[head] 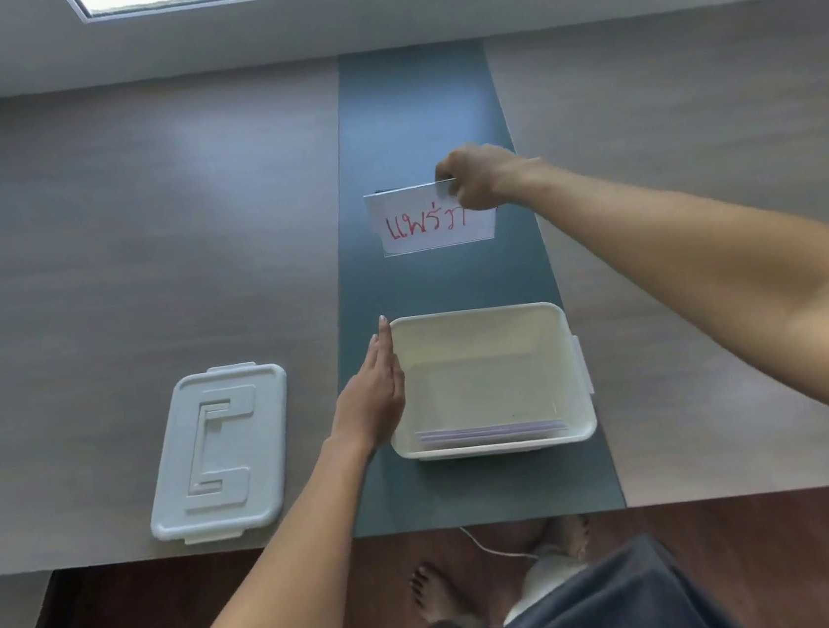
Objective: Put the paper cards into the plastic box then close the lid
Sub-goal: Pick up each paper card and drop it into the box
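The right hand [477, 177] pinches the top right corner of a white rectangular paper card with red handwriting [430, 221], fingers closed on its upper edge, and the card hangs below the hand, in the air beyond the far rim of the box. The card's face is turned toward the camera and carries large red handwritten characters in a non-Latin script; the last one is partly hidden behind the fingers. Its long axis runs left to right, tilted slightly, with the top edge uppermost.

The open cream rectangular plastic box [480, 321] sits on the dark green strip [409, 107] running down the middle of the grey wood-grain worktop [132, 216], near the front edge. Its long axis also runs left to right. Inside, a thin stack of white paper cards [490, 433] lies against the near wall.

The left hand [375, 395] is flat and open, fingers straight and together pointing away, resting against the box's left side and holding nothing.

The pale grey rectangular plastic lid with a raised pattern [219, 452] lies flat on the worktop, left of the box and apart from it, its long axis running near to far.
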`<state>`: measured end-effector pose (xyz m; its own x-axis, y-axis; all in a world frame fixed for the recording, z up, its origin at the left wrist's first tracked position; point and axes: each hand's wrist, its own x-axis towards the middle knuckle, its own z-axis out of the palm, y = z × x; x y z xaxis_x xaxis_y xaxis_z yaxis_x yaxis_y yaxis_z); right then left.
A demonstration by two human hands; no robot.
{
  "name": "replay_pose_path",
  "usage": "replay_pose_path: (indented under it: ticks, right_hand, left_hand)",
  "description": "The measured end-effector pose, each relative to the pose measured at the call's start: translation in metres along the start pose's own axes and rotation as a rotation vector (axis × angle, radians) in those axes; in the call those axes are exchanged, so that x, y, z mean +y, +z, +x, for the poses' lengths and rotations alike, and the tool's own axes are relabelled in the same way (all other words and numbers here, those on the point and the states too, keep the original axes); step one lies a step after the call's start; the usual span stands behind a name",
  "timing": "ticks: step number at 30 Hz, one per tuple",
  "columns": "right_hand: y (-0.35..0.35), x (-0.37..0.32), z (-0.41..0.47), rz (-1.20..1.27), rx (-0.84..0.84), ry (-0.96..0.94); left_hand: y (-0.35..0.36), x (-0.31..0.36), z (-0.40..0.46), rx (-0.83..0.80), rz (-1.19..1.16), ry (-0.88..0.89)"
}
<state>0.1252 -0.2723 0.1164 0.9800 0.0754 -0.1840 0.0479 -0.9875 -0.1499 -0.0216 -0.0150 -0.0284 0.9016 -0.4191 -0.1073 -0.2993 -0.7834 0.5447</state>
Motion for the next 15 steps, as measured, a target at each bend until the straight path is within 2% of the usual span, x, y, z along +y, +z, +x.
replay_pose_path:
  ticks: [6, 11, 15]
  right_hand:
    - [-0.023, -0.001, -0.059, 0.101, -0.013, 0.009]
    - [-0.009, -0.001, -0.107, 0.191, -0.055, 0.018]
    - [0.004, 0.000, -0.132, 0.236, -0.078, 0.012]
  left_hand:
    - [0.003, -0.003, 0.001, -0.045, 0.089, 0.013]
    - [-0.002, 0.003, 0.000, -0.032, 0.041, -0.040]
    - [-0.002, -0.002, 0.002, -0.111, 0.094, 0.009]
